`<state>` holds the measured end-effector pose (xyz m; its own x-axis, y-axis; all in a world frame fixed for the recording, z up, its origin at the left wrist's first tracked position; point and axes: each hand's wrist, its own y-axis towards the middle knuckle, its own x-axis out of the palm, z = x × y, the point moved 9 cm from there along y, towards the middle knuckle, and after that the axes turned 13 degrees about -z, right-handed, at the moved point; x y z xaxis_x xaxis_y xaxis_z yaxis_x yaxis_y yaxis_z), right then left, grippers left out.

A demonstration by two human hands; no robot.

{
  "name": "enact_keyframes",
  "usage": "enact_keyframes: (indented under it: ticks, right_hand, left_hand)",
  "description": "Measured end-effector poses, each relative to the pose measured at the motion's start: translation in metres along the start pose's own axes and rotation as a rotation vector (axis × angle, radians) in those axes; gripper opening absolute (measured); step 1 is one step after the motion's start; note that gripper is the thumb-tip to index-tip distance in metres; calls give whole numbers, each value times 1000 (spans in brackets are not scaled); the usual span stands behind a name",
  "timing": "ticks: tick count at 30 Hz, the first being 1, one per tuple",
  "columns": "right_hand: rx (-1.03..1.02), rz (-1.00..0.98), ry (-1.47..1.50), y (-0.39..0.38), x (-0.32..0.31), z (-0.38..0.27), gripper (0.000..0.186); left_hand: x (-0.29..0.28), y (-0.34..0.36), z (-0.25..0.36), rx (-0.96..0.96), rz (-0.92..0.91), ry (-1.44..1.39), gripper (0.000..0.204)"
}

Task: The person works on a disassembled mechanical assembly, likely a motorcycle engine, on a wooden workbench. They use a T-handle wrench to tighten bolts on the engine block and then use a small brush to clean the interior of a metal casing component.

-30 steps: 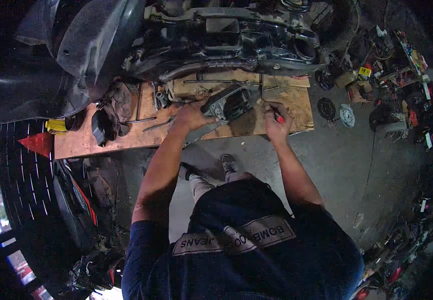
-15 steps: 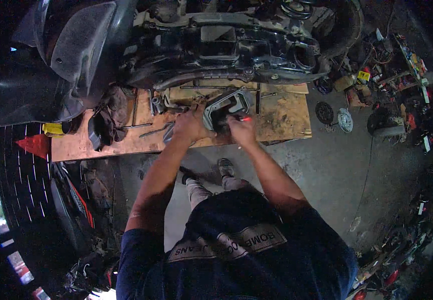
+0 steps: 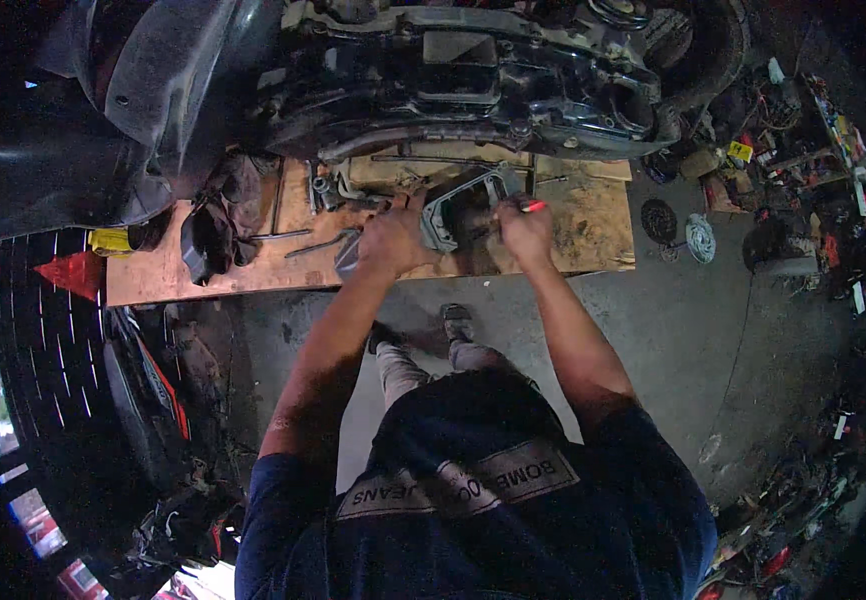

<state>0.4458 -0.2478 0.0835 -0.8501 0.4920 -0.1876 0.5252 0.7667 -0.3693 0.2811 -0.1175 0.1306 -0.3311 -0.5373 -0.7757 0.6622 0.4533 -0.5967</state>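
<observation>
A grey metal cover (image 3: 440, 222) with a raised rim and an open, dark middle lies near the front edge of the wooden bench (image 3: 583, 228). My left hand (image 3: 391, 238) grips its left side, fingers pointing away from me and thumb toward the near edge. Closed at the right side of the cover, my right hand (image 3: 526, 235) holds a slim tool with a red end (image 3: 533, 206). The rest of that tool is hidden by my fingers and the dark interior, so its kind cannot be made out.
A large dark vehicle assembly (image 3: 453, 90) spans the bench's far side. Left of my hands lie a socket-like metal part (image 3: 323, 190), a thin bar (image 3: 283, 234) and a dark cloth bundle (image 3: 221, 220). Cluttered parts and a coil of pale wire (image 3: 699, 238) are at right.
My right hand with the red-ended tool has moved a little right and away from me along the cover. The left hand stays on the cover; the whole view has shifted slightly.
</observation>
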Motion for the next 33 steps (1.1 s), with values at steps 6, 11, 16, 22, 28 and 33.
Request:
enact_keyframes:
  ticks: [6, 11, 16, 22, 28, 33]
  right_hand:
    - [-112, -233, -260, 8, 30, 31, 21]
    - [-232, 114, 393, 13, 10, 31, 18]
    - [-422, 17, -461, -8, 25, 8, 16]
    - [-325, 85, 40, -7, 9, 22, 13]
    - [-88, 160, -587, -36, -25, -61, 26]
    - [-88, 30, -725, -42, 11, -24, 30]
  left_hand:
    - [-7, -6, 7, 7, 44, 69, 117]
    - [4, 6, 4, 9, 90, 55, 114]
    - [6, 2, -2, -46, 71, 146, 112]
    - [-9, -9, 13, 24, 164, 69, 113]
    - [-6, -17, 9, -7, 93, 45, 112]
    - [-8, -17, 13, 4, 94, 49, 101]
